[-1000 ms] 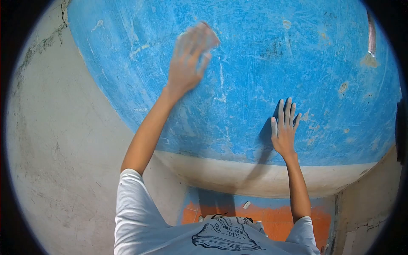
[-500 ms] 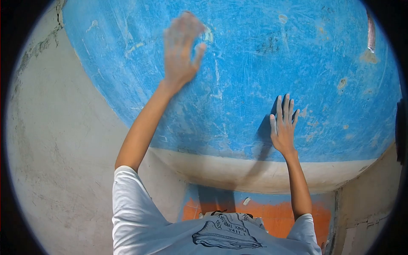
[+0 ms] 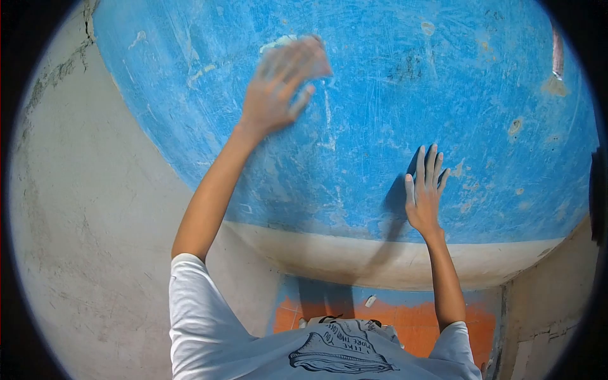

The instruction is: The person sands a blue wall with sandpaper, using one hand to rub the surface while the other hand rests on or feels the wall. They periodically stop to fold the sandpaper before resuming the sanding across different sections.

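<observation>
Left hand point(image 3: 275, 90): holding one pinkish pad point(image 3: 322, 61) | right hand point(image 3: 425, 197): spread flat | one blue wall point(image 3: 370, 126)

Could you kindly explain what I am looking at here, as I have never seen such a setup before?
There is no machine here: these are a person's own bare hands, seen from one camera worn on the head, looking forward and down. The left hand, blurred, holds a flat pinkish piece under its fingers against a scuffed blue wall; I cannot tell what the piece is. The right hand has its fingers spread on the wall and holds nothing visible. Below, a small pale object lies on the orange and blue floor.
</observation>
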Demonstrator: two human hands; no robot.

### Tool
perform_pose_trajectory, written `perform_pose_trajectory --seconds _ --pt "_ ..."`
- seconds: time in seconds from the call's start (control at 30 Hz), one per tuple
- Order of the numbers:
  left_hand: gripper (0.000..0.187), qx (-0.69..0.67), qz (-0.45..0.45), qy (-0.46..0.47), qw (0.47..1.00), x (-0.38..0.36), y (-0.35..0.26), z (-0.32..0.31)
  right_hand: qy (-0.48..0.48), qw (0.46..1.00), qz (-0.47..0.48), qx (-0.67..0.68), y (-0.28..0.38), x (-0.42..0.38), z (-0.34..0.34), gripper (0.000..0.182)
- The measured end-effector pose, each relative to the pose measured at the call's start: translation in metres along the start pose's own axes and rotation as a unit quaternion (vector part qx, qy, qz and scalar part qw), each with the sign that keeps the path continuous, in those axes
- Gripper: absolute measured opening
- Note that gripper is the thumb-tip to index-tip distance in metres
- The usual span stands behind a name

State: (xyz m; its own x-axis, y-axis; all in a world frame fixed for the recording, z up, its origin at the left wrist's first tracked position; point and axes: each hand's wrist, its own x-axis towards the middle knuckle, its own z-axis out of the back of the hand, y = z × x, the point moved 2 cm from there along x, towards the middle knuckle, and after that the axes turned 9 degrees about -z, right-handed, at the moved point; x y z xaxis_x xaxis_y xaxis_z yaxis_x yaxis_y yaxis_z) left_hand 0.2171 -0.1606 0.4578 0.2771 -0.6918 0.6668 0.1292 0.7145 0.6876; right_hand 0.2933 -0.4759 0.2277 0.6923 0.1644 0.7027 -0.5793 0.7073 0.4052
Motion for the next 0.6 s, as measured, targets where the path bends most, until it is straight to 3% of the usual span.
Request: perform_pose_trajectory --seconds 0.13,0.27,0.37,0.47,0.6 --pt "0.062 0.074 0.106 -0.106 0.986 0.014 0.009 -0.003 0.001 1.0 -0.006 0.001 0.001 0.0 -0.004 0.062" --pt "0.06 -0.038 -0.002 0.034 0.999 -0.003 -0.042 -0.008 -0.012 1.0 -0.009 0.003 0.004 0.0 -0.008 0.062" --pt "0.059 0.001 0.023 -0.012 1.0 -0.01 0.001 -0.006 -0.01 1.0 -0.013 0.009 0.004 0.001 -0.007 0.062" --pt "0.056 0.078 0.098 -0.118 0.985 -0.013 0.037 -0.008 -0.007 1.0 -0.016 0.006 0.003 0.002 -0.006 0.063" --pt "0.054 0.024 0.064 0.011 0.998 -0.026 -0.013 0.003 -0.02 0.999 -0.024 0.02 0.012 -0.001 -0.008 0.065"
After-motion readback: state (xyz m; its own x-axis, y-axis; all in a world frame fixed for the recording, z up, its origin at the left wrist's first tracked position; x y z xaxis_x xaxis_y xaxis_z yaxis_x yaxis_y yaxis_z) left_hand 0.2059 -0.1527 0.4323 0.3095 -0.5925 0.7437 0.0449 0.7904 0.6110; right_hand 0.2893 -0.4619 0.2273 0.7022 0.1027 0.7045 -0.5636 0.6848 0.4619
